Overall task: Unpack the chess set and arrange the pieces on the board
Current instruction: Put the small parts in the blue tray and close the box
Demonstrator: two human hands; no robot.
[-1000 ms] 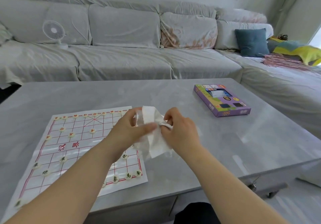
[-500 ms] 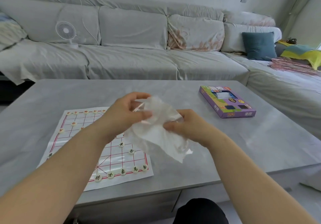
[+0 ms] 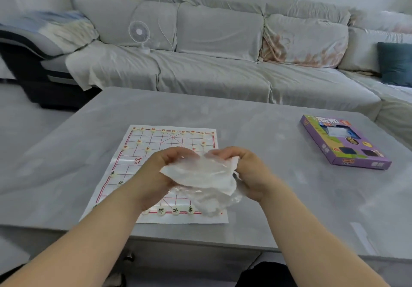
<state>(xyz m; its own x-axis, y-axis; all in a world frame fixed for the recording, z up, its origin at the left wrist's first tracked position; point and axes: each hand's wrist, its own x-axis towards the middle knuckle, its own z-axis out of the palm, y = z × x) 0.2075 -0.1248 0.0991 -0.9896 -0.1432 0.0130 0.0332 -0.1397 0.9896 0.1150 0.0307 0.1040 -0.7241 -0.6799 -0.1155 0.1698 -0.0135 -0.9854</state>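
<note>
A white paper board (image 3: pixel 124 164) with a red grid lies on the grey table (image 3: pixel 256 135). Small round cream pieces (image 3: pixel 160 211) with red or dark characters stand along its far and near rows. Above the board's right half, my left hand (image 3: pixel 156 175) and my right hand (image 3: pixel 249 171) both grip a crumpled clear plastic bag (image 3: pixel 200 175). The bag hides part of the board's near right corner.
The purple chess-set box (image 3: pixel 344 142) lies at the table's right side. A long grey sofa (image 3: pixel 211 64) runs behind the table, with a small white fan (image 3: pixel 139 33) and a teal cushion (image 3: pixel 394 64) on it. The table's front edge is close to me.
The view has swung left, so the board now sits nearer the centre. My hands have shifted over the board and keep crumpling the plastic bag between them.
</note>
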